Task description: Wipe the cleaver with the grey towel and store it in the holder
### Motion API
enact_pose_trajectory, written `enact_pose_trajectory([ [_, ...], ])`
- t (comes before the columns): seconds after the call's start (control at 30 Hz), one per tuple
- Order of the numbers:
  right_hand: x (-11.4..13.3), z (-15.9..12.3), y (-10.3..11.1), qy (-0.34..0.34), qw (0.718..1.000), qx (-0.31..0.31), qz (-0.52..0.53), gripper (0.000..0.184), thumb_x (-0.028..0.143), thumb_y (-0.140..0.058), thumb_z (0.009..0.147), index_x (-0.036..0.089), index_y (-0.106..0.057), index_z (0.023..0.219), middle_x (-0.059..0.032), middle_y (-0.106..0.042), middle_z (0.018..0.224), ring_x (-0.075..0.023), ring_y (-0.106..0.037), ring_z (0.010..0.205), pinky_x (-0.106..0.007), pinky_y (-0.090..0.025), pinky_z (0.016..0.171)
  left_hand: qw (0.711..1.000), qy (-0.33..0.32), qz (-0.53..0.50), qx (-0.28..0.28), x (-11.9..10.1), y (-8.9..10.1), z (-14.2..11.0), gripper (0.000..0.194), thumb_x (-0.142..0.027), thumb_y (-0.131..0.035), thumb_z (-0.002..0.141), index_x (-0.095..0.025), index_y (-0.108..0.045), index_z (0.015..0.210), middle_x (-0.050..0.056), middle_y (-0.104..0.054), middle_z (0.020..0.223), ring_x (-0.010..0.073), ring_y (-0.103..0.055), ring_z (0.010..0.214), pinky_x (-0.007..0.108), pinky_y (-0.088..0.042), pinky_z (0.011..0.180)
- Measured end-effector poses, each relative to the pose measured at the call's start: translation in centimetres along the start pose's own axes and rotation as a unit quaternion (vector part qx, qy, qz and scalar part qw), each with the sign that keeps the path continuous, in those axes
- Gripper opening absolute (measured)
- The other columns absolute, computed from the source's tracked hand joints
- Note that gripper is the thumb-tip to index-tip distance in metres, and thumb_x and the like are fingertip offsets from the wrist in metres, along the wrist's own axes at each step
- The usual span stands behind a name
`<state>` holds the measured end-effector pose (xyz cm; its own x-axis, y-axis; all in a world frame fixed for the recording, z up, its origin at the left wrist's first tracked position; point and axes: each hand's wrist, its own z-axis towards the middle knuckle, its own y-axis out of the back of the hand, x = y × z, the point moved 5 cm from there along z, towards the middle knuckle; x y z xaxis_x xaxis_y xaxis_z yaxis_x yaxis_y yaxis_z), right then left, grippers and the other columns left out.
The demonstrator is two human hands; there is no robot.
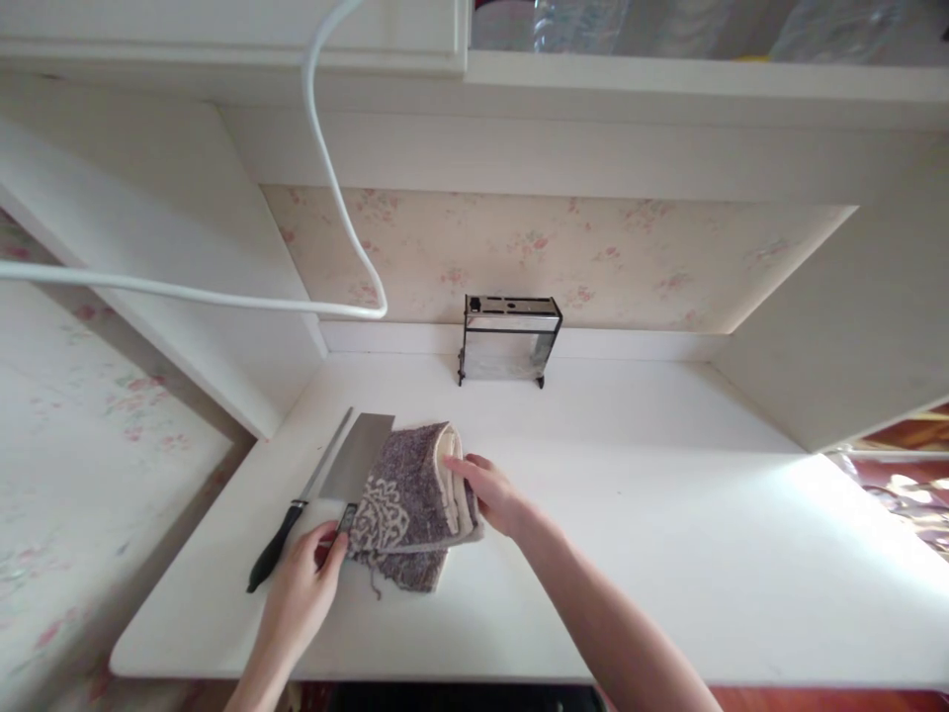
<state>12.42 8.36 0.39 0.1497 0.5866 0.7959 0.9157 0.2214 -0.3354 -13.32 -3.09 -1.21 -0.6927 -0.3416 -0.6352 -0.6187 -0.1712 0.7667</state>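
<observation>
My left hand (305, 578) is closed around the dark handle of a cleaver (358, 457), whose broad grey blade points away from me over the white tabletop. In my right hand (487, 491) is the folded edge of a purple-grey towel (404, 485) with a cream pattern and cream inner side. Part of the towel overlaps the right side of the blade. To the left of the cleaver lies a sharpening steel (324, 461) with a black handle; neither hand touches it.
A black-framed stand (510, 346) with see-through or shiny sides is against the back wall. A white cable (222, 297) hangs across the upper left. Overhead is a white cabinet (222, 30), and side panels flank the white table (667, 554).
</observation>
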Motion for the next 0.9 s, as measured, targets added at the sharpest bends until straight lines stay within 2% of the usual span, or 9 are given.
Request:
enact_pose_trajectory([
  [0.13, -1.1, -0.3, -1.7, -0.026, 0.997, 0.035, -0.058, 0.040, 0.043, -0.080, 0.062, 0.014, -0.067, 0.086, -0.0086, -0.071, 0.079, -0.0238, -0.067, 0.075, -0.033, -0.053, 0.066, 0.997, -0.034, 0.063, 0.019, -0.8, -0.2, 0.3, 0.047, -0.050, -0.041, 0.085, -0.015, -0.057, 0.112, 0.014, -0.064, 0.112, 0.0281, -0.063, 0.102, 0.036, -0.048, 0.089],
  [0.2, -1.4, -0.7, -2.2, -0.005, 0.996, 0.045, -0.074, 0.040, 0.033, -0.083, 0.057, 0.016, -0.067, 0.090, -0.0056, -0.072, 0.082, -0.0234, -0.067, 0.078, -0.032, -0.052, 0.068, 0.993, -0.042, 0.103, 0.030, -1.1, -0.3, 0.3, 0.048, -0.047, -0.040, 0.086, -0.013, -0.055, 0.117, 0.016, -0.062, 0.116, 0.0292, -0.062, 0.104, 0.036, -0.046, 0.090],
  [0.27, -1.4, -1.4, -2.3, 0.030, 0.997, 0.059, -0.050, 0.047, 0.027, -0.080, 0.059, 0.020, -0.063, 0.102, -0.0012, -0.071, 0.087, -0.0218, -0.066, 0.080, -0.032, -0.052, 0.069, 0.989, -0.041, 0.139, 0.038, -1.3, -0.4, 0.4, 0.049, -0.047, -0.040, 0.086, -0.013, -0.055, 0.118, 0.017, -0.061, 0.115, 0.0301, -0.062, 0.104, 0.036, -0.045, 0.089],
  [0.37, -1.4, -3.0, -1.5, 0.052, 0.995, 0.071, 0.047, 0.058, 0.027, -0.074, 0.065, 0.026, -0.052, 0.119, 0.0010, -0.070, 0.091, -0.0208, -0.067, 0.078, -0.034, -0.053, 0.070, 0.985, -0.027, 0.165, 0.052, -1.5, -0.5, 0.8, 0.048, -0.051, -0.039, 0.087, -0.014, -0.058, 0.111, 0.017, -0.063, 0.110, 0.0306, -0.063, 0.102, 0.036, -0.045, 0.087],
  [0.47, -1.3, -5.0, 0.9, 0.053, 0.992, 0.027, 0.114, 0.061, 0.028, -0.074, 0.069, 0.027, -0.048, 0.123, -0.0008, -0.070, 0.094, -0.0221, -0.068, 0.080, -0.037, -0.054, 0.072, 0.984, -0.019, 0.163, 0.070, -1.6, -0.6, 1.4, 0.047, -0.055, -0.040, 0.086, -0.015, -0.059, 0.104, 0.016, -0.064, 0.107, 0.0304, -0.064, 0.099, 0.035, -0.045, 0.083],
  [0.6, -1.2, -8.0, 5.7, 0.094, 0.980, -0.073, 0.158, 0.048, 0.030, -0.075, 0.073, 0.020, -0.055, 0.115, -0.0060, -0.071, 0.096, -0.0249, -0.069, 0.083, -0.039, -0.054, 0.077, 0.986, -0.014, 0.137, 0.091, -2.5, -0.5, 2.2, 0.042, -0.054, -0.053, 0.078, -0.017, -0.059, 0.097, 0.014, -0.067, 0.103, 0.0309, -0.064, 0.097, 0.033, -0.045, 0.075],
  [0.73, -2.2, -10.8, 10.3, 0.101, 0.960, -0.156, 0.208, 0.043, 0.026, -0.079, 0.070, 0.015, -0.060, 0.107, -0.0087, -0.072, 0.093, -0.0268, -0.069, 0.083, -0.039, -0.055, 0.077, 0.981, 0.004, 0.037, 0.189, -4.2, -0.5, 2.6, 0.021, -0.040, -0.054, 0.077, -0.020, -0.062, 0.083, 0.006, -0.070, 0.087, 0.0260, -0.066, 0.087, 0.029, -0.043, 0.069],
  [0.8, -3.1, -11.8, 11.9, 0.106, 0.948, -0.179, 0.242, 0.045, 0.023, -0.079, 0.070, 0.016, -0.059, 0.109, -0.0079, -0.072, 0.095, -0.0268, -0.069, 0.086, -0.039, -0.056, 0.078, 0.975, 0.021, 0.002, 0.223, -4.9, -0.5, 2.5, 0.019, -0.037, -0.053, 0.077, -0.020, -0.061, 0.078, 0.003, -0.070, 0.081, 0.0245, -0.065, 0.082, 0.028, -0.041, 0.066],
  [0.9, -4.4, -13.0, 13.4, 0.119, 0.929, -0.199, 0.288, 0.051, 0.021, -0.079, 0.070, 0.020, -0.056, 0.116, -0.0050, -0.071, 0.101, -0.0253, -0.068, 0.092, -0.039, -0.055, 0.081, 0.977, 0.049, 0.004, 0.207, -5.5, -0.2, 2.5, 0.024, -0.042, -0.051, 0.078, -0.019, -0.060, 0.075, 0.002, -0.067, 0.076, 0.0249, -0.064, 0.077, 0.028, -0.038, 0.061],
])
